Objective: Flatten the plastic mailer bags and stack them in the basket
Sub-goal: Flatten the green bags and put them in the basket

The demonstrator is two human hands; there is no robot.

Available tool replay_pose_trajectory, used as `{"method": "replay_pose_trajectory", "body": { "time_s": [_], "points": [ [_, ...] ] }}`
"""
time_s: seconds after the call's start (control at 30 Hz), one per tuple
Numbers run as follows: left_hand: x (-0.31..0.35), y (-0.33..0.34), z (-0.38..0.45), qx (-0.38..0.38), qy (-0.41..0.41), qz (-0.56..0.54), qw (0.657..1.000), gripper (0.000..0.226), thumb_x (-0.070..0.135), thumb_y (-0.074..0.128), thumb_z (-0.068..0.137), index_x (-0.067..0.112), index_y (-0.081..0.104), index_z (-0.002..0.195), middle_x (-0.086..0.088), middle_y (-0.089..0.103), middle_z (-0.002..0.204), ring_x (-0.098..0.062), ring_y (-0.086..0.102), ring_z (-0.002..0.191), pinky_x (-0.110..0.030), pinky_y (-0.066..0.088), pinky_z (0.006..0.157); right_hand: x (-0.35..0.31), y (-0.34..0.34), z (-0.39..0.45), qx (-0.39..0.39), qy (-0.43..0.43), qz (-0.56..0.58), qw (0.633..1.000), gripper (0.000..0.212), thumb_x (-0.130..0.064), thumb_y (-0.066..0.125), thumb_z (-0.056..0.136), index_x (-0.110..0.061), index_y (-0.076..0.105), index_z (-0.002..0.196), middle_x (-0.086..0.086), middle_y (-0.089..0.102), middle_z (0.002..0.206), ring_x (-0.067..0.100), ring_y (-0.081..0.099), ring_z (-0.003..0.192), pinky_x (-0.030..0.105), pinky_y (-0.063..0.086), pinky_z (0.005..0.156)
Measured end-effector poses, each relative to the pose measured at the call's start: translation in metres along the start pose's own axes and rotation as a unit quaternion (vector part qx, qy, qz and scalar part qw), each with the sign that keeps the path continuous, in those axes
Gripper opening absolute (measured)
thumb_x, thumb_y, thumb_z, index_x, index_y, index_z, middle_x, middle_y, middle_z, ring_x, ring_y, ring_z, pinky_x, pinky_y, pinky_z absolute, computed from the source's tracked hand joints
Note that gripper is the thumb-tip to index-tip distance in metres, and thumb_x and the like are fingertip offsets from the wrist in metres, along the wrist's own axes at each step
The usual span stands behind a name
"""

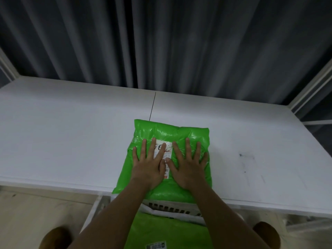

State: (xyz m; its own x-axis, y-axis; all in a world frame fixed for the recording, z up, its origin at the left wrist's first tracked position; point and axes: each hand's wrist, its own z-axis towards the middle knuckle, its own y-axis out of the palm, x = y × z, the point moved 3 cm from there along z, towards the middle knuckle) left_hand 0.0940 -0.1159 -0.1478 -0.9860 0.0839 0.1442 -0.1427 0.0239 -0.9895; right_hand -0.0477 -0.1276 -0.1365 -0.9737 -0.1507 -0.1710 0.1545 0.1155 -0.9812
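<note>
A white table (71, 137) spans the view, a thin dark seam (152, 105) running across its top and faint dark smudges (242, 159) toward the right. Behind it hang grey pleated curtains (161, 42), framed by white posts (312, 81). Below the table's near edge lies a light wooden floor (36, 209). The light is dim and even.

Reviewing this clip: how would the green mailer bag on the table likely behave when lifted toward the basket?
The green mailer bag looks puffy and bulges around the left hand and right hand pressing it, so it is probably soft and floppy. Its glossy, wrinkled film suggests a slippery surface. Its near edge overhangs the table, so it may sag.
</note>
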Motion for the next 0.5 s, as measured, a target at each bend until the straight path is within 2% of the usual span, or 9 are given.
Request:
{"method": "replay_pose_trajectory", "body": {
  "time_s": [0.5],
  "points": [
    [0.0, 0.0041, 0.002, -0.01, 0.0, -0.01, 1.0, 0.068, 0.057, -0.021, 0.075, 0.041, -0.024, 0.141, -0.001, -0.03, 0.153, -0.03, -0.031, 0.14, -0.058, -0.015, 0.112, 0.0025, 0.0042, 0.0041, -0.008, 0.005, -0.001, 1.0, 0.079, -0.078, -0.01, 0.072, -0.049, -0.015, 0.145, -0.001, -0.035, 0.148, 0.034, -0.036, 0.133, 0.058, -0.022, 0.103]
  ]
}}
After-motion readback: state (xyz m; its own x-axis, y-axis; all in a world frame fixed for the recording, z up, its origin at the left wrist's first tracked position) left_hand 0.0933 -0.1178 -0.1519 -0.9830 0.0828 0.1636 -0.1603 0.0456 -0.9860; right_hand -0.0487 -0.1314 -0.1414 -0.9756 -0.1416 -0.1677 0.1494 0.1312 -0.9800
